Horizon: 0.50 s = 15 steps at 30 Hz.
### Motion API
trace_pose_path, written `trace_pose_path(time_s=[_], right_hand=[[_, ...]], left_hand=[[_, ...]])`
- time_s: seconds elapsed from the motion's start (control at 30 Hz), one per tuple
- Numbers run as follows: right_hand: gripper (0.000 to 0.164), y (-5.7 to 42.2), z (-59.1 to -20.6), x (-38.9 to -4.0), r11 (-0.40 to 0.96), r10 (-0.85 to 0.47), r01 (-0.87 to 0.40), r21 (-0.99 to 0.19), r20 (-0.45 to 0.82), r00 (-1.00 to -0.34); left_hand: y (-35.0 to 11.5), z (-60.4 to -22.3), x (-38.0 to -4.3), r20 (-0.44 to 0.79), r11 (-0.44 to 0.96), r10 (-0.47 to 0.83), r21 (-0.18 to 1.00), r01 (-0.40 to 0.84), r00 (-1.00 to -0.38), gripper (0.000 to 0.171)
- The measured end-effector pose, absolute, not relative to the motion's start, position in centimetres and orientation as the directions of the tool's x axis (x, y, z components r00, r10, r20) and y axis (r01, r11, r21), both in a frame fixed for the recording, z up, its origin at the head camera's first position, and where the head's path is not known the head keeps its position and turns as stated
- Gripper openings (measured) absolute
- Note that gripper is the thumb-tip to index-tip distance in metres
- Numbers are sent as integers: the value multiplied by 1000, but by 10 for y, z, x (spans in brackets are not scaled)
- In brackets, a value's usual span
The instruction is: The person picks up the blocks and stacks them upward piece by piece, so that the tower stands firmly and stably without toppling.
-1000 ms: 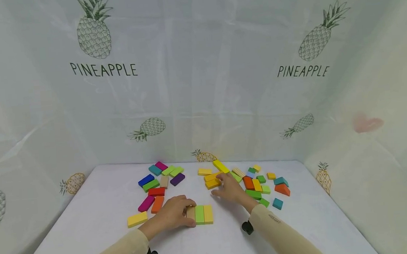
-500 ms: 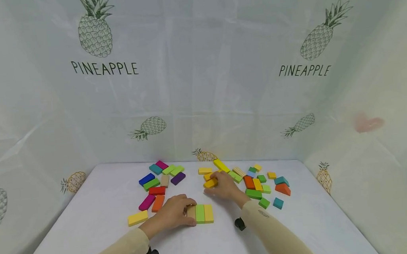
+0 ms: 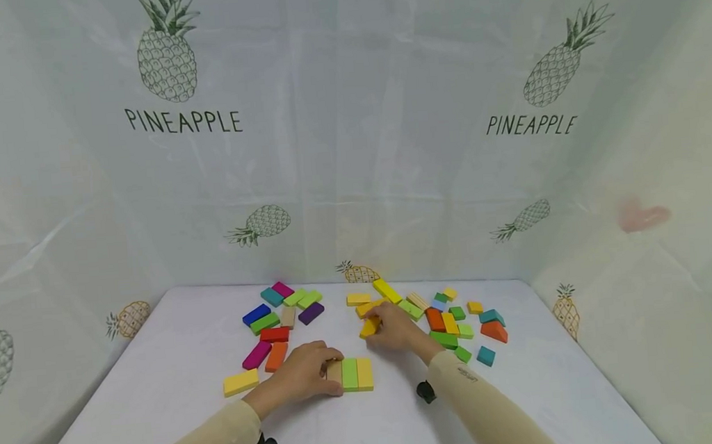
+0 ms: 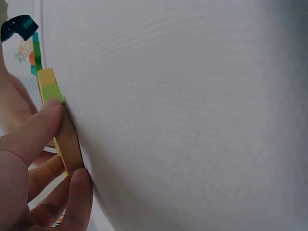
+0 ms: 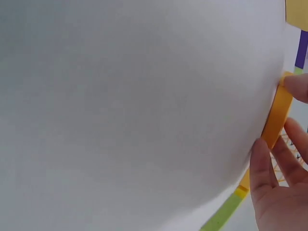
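My left hand (image 3: 305,371) holds a plain wooden block (image 4: 70,144) between thumb and fingers at the left end of a short row. A light green block (image 3: 350,375) lies against it, with a pale yellow block (image 3: 364,374) on the far right of that row. Farther back, my right hand (image 3: 397,327) pinches an orange-yellow block (image 3: 369,328) by its ends, thumb nearest me; in the right wrist view this block (image 5: 278,113) sits at or just above the white tabletop. Just behind it lies another orange-yellow block (image 3: 367,309), partly covered by my fingers.
Left of the row are loose blocks, among them a yellow one (image 3: 241,382), an orange one (image 3: 276,357) and a purple one (image 3: 311,313). Several more lie to the right, including a green block (image 3: 443,340) and an orange triangle (image 3: 494,331). A pineapple-printed curtain (image 3: 365,179) hangs behind.
My right hand has closed its fingers on the front orange-yellow block, drawn it away from the one behind and turned it at a slant. The left hand stays in place.
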State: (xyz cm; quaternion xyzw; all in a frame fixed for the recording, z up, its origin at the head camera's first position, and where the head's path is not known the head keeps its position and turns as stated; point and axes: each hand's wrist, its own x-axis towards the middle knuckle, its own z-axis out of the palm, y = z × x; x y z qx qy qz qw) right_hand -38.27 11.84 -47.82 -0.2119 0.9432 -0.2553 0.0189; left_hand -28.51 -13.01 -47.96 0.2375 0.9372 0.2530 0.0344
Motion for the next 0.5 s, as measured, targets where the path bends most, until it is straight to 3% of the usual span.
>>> trace_pose_path(time_s=[0.17,0.5], right_hand=[[55,124,-475,-379,791,-452,-421,-444,41,-891],[51,138,-472,-361,764,-512,-459,-453,6,-859]], left_hand=[[-131,-477,-284,51,754,468,497,429,-882,58],[-130,-476,-283,54,763,464,484,430,-884,58]])
